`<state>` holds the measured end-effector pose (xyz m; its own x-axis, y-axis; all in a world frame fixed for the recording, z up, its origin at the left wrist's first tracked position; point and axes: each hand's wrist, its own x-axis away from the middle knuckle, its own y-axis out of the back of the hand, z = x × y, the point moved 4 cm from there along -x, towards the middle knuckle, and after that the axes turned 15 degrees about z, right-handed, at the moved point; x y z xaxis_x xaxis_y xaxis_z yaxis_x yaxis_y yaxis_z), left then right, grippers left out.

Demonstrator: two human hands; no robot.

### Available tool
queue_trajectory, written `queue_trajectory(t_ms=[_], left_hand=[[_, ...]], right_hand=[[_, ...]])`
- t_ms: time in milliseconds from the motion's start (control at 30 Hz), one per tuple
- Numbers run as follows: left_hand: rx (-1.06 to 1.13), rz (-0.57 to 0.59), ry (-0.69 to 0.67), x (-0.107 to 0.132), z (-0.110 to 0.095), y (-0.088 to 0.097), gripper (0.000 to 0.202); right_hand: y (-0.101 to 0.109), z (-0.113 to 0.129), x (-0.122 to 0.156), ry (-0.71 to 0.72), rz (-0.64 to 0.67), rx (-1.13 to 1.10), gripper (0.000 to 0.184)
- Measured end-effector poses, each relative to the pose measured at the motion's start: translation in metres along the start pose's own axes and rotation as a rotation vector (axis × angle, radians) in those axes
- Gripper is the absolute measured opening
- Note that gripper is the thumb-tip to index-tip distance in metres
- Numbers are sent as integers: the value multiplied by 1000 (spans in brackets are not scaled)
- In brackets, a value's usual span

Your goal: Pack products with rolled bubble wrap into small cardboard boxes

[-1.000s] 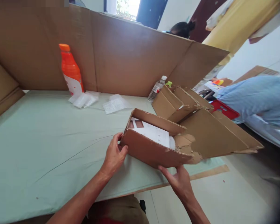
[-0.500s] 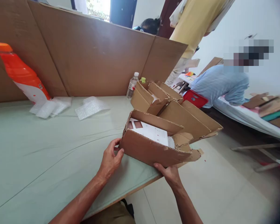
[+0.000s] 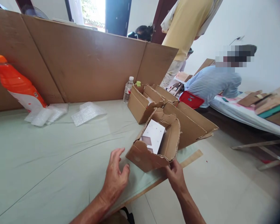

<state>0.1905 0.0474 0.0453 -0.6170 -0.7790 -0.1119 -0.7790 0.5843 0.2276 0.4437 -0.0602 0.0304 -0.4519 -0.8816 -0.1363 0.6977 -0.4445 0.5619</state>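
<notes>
- Your right hand [image 3: 176, 178] is pinched onto the torn rim of the open cardboard box [image 3: 143, 160], at its near right corner; how deep the fingers reach is hidden.
- Your left hand [image 3: 114, 174] is half open, fingers curved, nothing in it; just beside the box's left corner, apart from it.
- Box stands by the near edge of the table [image 3: 46, 155], toward the right end. White carton [image 3: 156, 132] lies inside, against the left wall. Another cardboard box [image 3: 137, 109] behind; contact unclear.
- To judge by the hold, you are positioning the box. Bring your left palm flat to its wall, so 2 hands share the load.
- Torn rim looks weak: grip lower, and keep the base inside the near edge.
</notes>
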Motion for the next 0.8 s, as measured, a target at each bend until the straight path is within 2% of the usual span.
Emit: queue_trajectory(t_ms=[33, 100, 167, 233, 367, 533, 667, 733, 800], left_hand=[[10, 22, 12, -9, 1, 5, 58], [32, 119, -9, -20, 2, 3, 66], [54, 180, -35, -19, 4, -10, 69], [71, 190, -38, -10, 6, -28, 72], [98, 262, -68, 5, 4, -61, 76], [90, 319, -72, 8, -3, -79, 75], [2, 234, -172, 37, 1, -82, 82], [-72, 170, -188, 62, 11, -76, 83], [-138, 132, -157, 88, 25, -64, 75]], right_hand=[[-6, 1, 13, -4, 52, -12, 61], [-20, 5, 37, -1, 120, -3, 72], [-32, 10, 53, 0, 131, 33, 78], [-37, 12, 59, -32, 87, 55, 74], [-26, 6, 55, -117, -60, 29, 65], [-8, -6, 50, -128, -124, -16, 58], [-7, -7, 63, -118, -161, -13, 57], [-18, -1, 73, -113, -53, 0, 53], [-33, 9, 82, -83, 94, 17, 52]])
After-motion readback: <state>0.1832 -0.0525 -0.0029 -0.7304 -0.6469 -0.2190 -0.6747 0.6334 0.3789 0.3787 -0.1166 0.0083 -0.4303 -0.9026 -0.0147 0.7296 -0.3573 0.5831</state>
